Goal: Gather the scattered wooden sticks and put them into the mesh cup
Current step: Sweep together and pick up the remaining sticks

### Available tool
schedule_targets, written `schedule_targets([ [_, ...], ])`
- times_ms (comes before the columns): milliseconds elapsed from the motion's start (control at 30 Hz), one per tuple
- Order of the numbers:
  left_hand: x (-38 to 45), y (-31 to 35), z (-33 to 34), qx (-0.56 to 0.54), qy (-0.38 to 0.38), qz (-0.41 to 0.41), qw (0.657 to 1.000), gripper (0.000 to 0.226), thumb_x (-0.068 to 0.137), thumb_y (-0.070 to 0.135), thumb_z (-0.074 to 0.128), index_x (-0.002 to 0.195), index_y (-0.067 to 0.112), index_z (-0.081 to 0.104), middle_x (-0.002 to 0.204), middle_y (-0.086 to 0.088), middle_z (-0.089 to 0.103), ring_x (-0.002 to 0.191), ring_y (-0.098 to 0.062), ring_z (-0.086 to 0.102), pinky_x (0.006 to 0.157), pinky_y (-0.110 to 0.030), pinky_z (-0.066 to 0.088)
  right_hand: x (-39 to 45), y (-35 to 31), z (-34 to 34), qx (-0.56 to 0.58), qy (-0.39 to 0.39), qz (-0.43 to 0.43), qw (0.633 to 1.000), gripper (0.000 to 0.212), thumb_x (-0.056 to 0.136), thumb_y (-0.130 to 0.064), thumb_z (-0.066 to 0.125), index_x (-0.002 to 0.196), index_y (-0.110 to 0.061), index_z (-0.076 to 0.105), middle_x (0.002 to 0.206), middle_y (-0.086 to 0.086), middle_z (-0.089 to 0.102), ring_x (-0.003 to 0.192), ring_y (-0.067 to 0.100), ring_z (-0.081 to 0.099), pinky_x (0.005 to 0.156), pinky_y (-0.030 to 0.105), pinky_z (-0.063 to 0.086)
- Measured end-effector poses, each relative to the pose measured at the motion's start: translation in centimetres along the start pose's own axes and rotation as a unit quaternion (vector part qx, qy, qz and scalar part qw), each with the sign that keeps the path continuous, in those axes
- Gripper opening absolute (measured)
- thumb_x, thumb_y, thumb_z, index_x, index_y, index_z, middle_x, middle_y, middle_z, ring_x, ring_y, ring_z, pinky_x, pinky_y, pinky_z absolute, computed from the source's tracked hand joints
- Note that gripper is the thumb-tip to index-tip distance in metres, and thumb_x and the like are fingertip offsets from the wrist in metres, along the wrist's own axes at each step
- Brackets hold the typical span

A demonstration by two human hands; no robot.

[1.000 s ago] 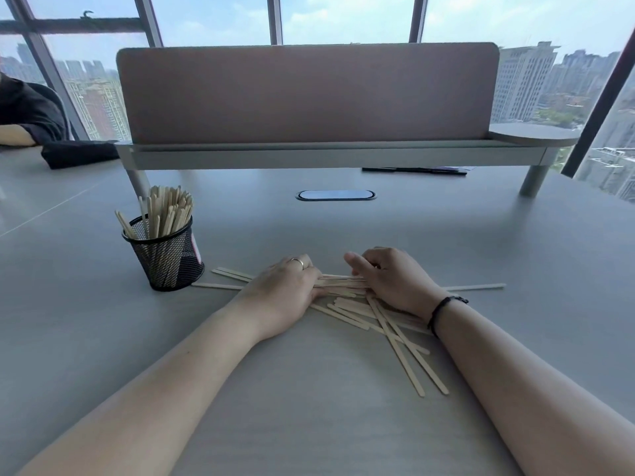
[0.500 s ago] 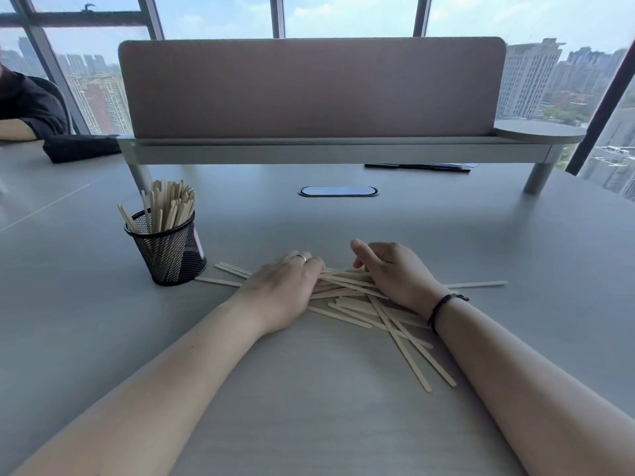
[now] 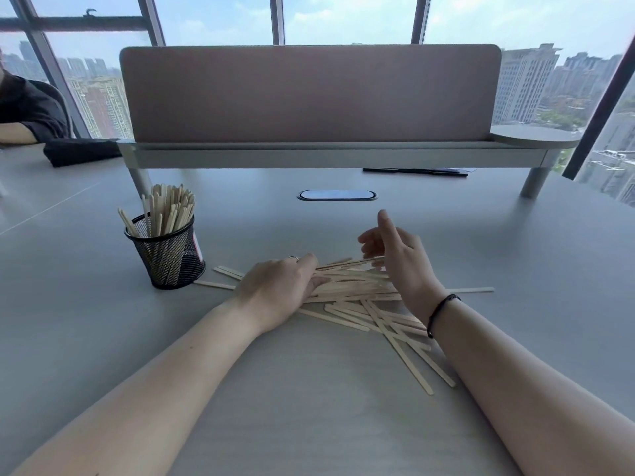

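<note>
Left fingers (image 3: 309,269) clamp the wooden sticks (image 3: 357,290); right fingers (image 3: 372,242) (spread apart) hover just above.

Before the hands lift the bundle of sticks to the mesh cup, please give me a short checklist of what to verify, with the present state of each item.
1. Left hand closed on the near ends of the wooden sticks: ok.
2. Right hand also gripping the bundle: not ok; it is raised with fingers spread.
3. Bundle aligned: cannot tell; the hands hide part of it.
4. All sticks collected: not ok; several lie crossed on the table toward the right forearm, and a few beside the cup.
5. Mesh cup upright, to the left of the pile: ok.
6. Room in the cup: cannot tell; many sticks already stand in it.
</note>
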State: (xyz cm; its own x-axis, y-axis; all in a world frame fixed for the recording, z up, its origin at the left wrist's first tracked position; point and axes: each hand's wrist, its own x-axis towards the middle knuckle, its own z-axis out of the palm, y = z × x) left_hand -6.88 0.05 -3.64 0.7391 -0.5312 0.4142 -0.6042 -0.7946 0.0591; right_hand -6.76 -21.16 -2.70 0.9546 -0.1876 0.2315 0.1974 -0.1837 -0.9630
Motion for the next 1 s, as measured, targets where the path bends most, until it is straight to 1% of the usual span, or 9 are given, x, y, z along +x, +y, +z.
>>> schedule_targets([
  [133, -0.5, -0.4, -0.4, -0.051, 0.016, -0.013, 0.998, 0.069, 0.082, 0.074, 0.031, 0.089, 0.008, 0.051, 0.072, -0.011, 0.065, 0.067, -0.041, 0.059, 0.055, -0.037, 0.041, -0.3, -0.4, 0.0, 0.016, -0.015, 0.023, 1.0, 0.059, 0.1, -0.057, 0.039, 0.086, -0.011, 0.074, 0.09, 0.014, 0.073, 0.081, 0.022, 0.067, 0.081, 0.047, 0.054],
  [300, -0.3, -0.5, -0.9, -0.053, -0.026, -0.045, 0.997, 0.076, 0.067, 0.082, 0.056, 0.086, 0.009, 0.051, 0.061, 0.001, 0.05, 0.061, -0.028, 0.051, 0.052, -0.036, 0.034, -1.0, -1.0, 1.4, 0.017, -0.031, 0.019, 0.999, 0.058, 0.101, -0.054, 0.039, 0.082, -0.013, 0.075, 0.091, 0.015, 0.074, 0.081, 0.02, 0.068, 0.087, 0.052, 0.053],
  [367, -0.2, -0.5, -1.1, -0.044, -0.029, -0.053, 0.997, 0.067, 0.069, 0.076, 0.067, 0.084, 0.012, 0.055, 0.067, -0.001, 0.058, 0.066, -0.028, 0.056, 0.055, -0.035, 0.038, -1.2, -1.1, 1.7, 0.02, -0.034, 0.009, 0.999, 0.058, 0.101, -0.054, 0.039, 0.08, -0.013, 0.075, 0.088, 0.012, 0.074, 0.082, 0.02, 0.068, 0.087, 0.051, 0.052],
  [467, -0.3, -0.4, -1.1, -0.001, -0.017, -0.056, 0.998, 0.049, 0.088, 0.064, 0.061, 0.082, 0.015, 0.056, 0.077, -0.006, 0.063, 0.079, -0.034, 0.063, 0.061, -0.035, 0.044, -1.5, -1.4, 2.0, 0.021, -0.052, -0.007, 0.998, 0.059, 0.102, -0.053, 0.038, 0.084, -0.01, 0.075, 0.087, 0.011, 0.074, 0.081, 0.019, 0.067, 0.08, 0.041, 0.05],
  [600, -0.3, -0.9, -1.2, 0.011, 0.023, -0.057, 0.998, 0.05, 0.091, 0.062, 0.057, 0.084, 0.014, 0.067, 0.078, -0.008, 0.067, 0.078, -0.035, 0.063, 0.061, -0.034, 0.043, -1.9, -1.7, 2.1, 0.024, -0.086, -0.05, 0.995, 0.056, 0.1, -0.053, 0.033, 0.096, -0.013, 0.073, 0.094, 0.006, 0.073, 0.092, 0.017, 0.067, 0.083, 0.03, 0.048],
  [700, -0.4, -1.2, -1.5, -0.043, 0.062, -0.09, 0.993, 0.05, 0.088, 0.062, 0.059, 0.078, 0.015, 0.07, 0.069, -0.009, 0.066, 0.07, -0.036, 0.06, 0.057, -0.033, 0.041, -1.8, -1.6, 1.8, 0.032, -0.077, -0.064, 0.994, 0.057, 0.096, -0.058, 0.029, 0.108, -0.02, 0.07, 0.104, 0.006, 0.072, 0.101, 0.016, 0.065, 0.093, 0.032, 0.047],
  [800, -0.6, -1.6, -1.5, -0.105, 0.107, -0.129, 0.98, 0.056, 0.085, 0.066, 0.059, 0.065, 0.014, 0.066, 0.051, 0.002, 0.056, 0.053, -0.027, 0.054, 0.05, -0.033, 0.044, -1.2, -1.2, 1.3, 0.029, -0.052, -0.051, 0.997, 0.054, 0.102, -0.055, 0.03, 0.113, -0.019, 0.069, 0.106, 0.0, 0.073, 0.103, 0.009, 0.066, 0.094, 0.03, 0.045],
  [900, -0.5, -1.6, -2.0, -0.163, 0.163, -0.193, 0.954, 0.061, 0.089, 0.041, 0.071, 0.046, 0.016, 0.034, 0.039, 0.005, 0.026, 0.041, -0.015, 0.028, 0.045, -0.031, 0.026, -0.8, -0.4, 0.7, -0.144, -0.095, -0.05, 0.984, 0.055, 0.09, -0.066, 0.045, 0.114, -0.023, 0.069, 0.117, -0.006, 0.069, 0.111, 0.007, 0.062, 0.1, 0.034, 0.045],
  [1000, -0.4, -1.7, -2.6, -0.205, 0.197, -0.214, 0.934, 0.063, 0.092, 0.031, 0.067, 0.05, 0.02, 0.021, 0.045, 0.002, 0.017, 0.044, -0.015, 0.019, 0.046, -0.031, 0.018, -1.6, -0.1, 0.6, -0.388, -0.21, -0.068, 0.895, 0.083, 0.07, -0.084, 0.053, 0.132, -0.03, 0.058, 0.139, -0.008, 0.053, 0.13, 0.011, 0.046, 0.111, 0.034, 0.035],
])
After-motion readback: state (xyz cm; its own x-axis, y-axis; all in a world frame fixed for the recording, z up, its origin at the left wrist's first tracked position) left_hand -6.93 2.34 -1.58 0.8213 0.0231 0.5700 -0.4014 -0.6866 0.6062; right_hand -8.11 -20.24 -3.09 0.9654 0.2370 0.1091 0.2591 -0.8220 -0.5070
